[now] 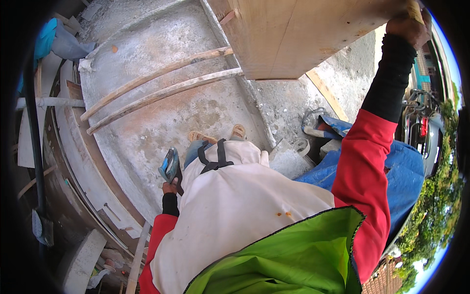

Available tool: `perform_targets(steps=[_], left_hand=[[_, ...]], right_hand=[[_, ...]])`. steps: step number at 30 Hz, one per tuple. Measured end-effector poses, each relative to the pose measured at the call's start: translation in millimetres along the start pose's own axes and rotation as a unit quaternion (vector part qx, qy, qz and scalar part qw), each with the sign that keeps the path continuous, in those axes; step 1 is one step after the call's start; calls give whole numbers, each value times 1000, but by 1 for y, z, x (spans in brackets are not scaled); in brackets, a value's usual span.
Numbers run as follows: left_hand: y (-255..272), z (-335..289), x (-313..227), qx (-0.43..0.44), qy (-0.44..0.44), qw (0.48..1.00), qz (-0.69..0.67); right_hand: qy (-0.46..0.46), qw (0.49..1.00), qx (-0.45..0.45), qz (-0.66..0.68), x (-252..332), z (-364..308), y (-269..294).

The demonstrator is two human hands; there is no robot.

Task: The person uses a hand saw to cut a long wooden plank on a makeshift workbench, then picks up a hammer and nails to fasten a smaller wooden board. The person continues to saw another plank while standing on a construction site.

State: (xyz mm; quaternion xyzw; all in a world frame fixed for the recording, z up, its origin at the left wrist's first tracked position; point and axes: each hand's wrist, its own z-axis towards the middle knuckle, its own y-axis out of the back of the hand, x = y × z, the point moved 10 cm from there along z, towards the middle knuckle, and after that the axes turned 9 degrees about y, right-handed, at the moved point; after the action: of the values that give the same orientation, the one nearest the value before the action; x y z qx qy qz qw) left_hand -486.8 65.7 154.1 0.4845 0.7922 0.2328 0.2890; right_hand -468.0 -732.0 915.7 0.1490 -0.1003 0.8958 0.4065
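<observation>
Gripping upper edge of wooden board [293, 34] at top right of frame, right hand [409, 27] closed; board likely stiff, heavy, best held at edges. Left hand [170, 186], lower centre-left, clasps blue tool [170, 165] above concrete slab [161, 98].

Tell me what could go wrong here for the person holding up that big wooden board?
The right hand alone grips the top edge of the wooden board, so the board might tip or slip. The left hand is busy holding a blue tool, so it could not help quickly. Two loose wooden poles lie near the sandalled feet, a possible trip.
</observation>
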Motion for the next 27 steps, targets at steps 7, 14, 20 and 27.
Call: perform_targets(steps=[7, 14, 20, 27], left_hand=[[64, 26, 2, -95, 23, 988, -120], [60, -15, 23, -190, 57, 920, -337], [-23, -70, 36, -160, 267, 910, -274], [-142, -171, -34, -135, 418, 834, -334]], right_hand=[[-126, 991, -45, -19, -65, -18, -84], [-139, 985, 13, 98, -140, -34, -212], [-243, 948, 107, 174, -214, -69, -361], [-241, 944, 206, 89, -291, -82, -507]])
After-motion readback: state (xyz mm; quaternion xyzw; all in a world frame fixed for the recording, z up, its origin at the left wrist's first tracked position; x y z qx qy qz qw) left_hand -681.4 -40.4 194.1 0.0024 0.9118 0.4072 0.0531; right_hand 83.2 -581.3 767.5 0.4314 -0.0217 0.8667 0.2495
